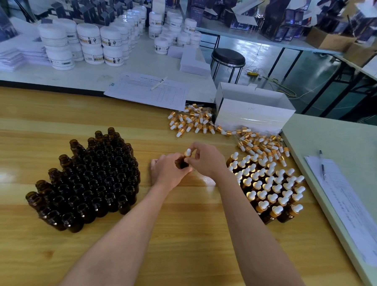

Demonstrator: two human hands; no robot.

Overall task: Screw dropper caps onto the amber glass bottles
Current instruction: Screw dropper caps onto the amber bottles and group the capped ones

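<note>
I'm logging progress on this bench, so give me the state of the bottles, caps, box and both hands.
Left bottles: upright, uncapped.
Right bottles: upright, capped.
Loose caps: lying heaped.
Held bottle: gripped upright.
Held cap: on held bottle's neck.
Left hand: grips held bottle.
Right hand: pinches held cap.
White box: open.

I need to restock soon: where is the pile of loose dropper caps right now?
In the head view, the loose dropper caps lie scattered at the far right of the wooden table, left of and before the white box, beyond the capped bottles.
</note>
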